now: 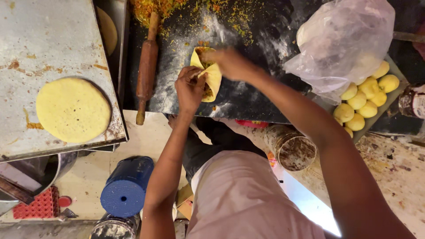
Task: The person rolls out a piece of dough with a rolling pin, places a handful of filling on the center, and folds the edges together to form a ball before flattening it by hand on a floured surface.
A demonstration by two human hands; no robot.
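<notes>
Folding filled dough (pixel 211 73), rolling pin (pixel 146 66) beside — dough balls (pixel 365 99) right

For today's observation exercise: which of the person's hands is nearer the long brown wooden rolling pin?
Left. The left hand pinches the folded yellow dough beside the long brown wooden rolling pin; the right hand lies beyond the dough.

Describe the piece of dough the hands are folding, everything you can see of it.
The dough piece is a thin, pale yellow sheet, soft-looking, folded up into an open pocket with brownish-orange filling showing inside. It sits on the dark, flour-dusted worktop, right of the wooden rolling pin. The left hand pinches its left edge; the right hand grips its top.
</notes>
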